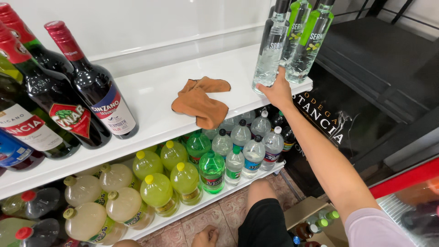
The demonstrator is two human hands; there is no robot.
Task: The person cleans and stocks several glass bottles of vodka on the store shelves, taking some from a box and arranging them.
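At the bottom edge of the frame, the left hand (205, 237) rests on the tiled floor, fingers loosely curled, holding nothing. Above it, the lower shelf (238, 182) carries yellow-green and clear plastic soft-drink bottles (157, 190). Mid-frame, a crumpled tan cloth (202, 102) lies on the white upper shelf (151, 93), apart from both hands. Upper right, the right hand (277, 89) grips the base of a tall clear glass bottle (270, 48) at the shelf edge. Judgement: bottle placement is in hand; sliding it inward beside its neighbours calls for care.
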